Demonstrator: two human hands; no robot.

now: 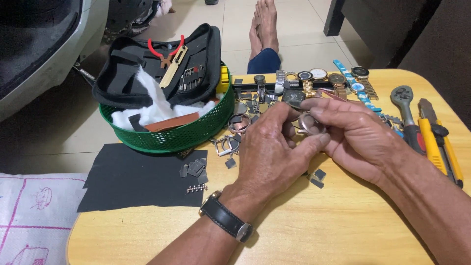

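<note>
Both hands, left hand [272,147] and right hand [353,135], pinch a small round watch case [310,123] above the worktop [314,225]. A fingertip slip could drop it among the loose metal bits [196,169], where it would likely be hard to find.

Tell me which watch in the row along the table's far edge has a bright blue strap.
The blue-strapped watch, second from the right end of the row; the others wear metal bracelets in silver or gold tones.

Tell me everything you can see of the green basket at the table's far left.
The green basket is round, apparently plastic, with perforated mesh walls and a solid rim. It stands upright on the wooden table, its near side on a dark sheet. Inside lie white wadding, a brown strap and an open black tool case holding red-handled pliers. A yellow block sits at its right rim. Neither hand touches it.
</note>
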